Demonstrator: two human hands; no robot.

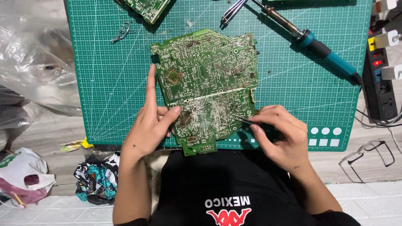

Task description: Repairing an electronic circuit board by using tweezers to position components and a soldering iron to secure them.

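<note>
A large green circuit board lies on the green cutting mat, its near edge overhanging the mat toward me. My left hand rests on the board's left edge, index finger stretched along the side and thumb pressing the board's lower left area. My right hand pinches thin metal tweezers whose tips touch the board's lower right part, beside a whitish, flux-smeared patch.
A blue-handled soldering iron lies at the mat's upper right, with a second pair of tweezers near its tip. Another circuit board sits at the top edge. A power strip stands right, glasses lower right, plastic bags left.
</note>
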